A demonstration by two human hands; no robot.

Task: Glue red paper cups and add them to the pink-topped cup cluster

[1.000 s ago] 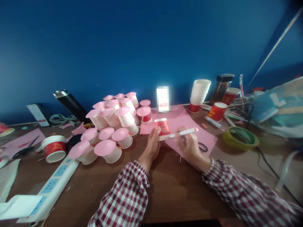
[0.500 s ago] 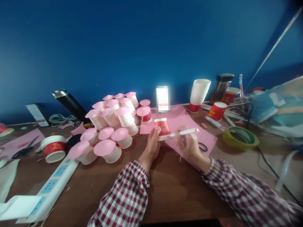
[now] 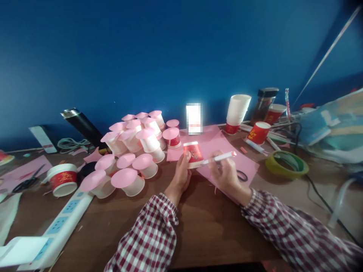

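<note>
One marker [image 3: 226, 156] at red cup's [image 3: 195, 151] rim, tape roll [image 3: 286, 173] well apart

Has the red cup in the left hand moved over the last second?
No, not visibly: measured against the pink paper, the red cup keeps the same place.

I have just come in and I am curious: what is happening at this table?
A person's left hand holds a small red-and-white paper cup, and the right hand holds a slim white pen-shaped marker. One end of the marker is at the cup's lower edge; I cannot tell whether it touches. To the left stand many paper cups topped with round pink paper pieces.
</note>
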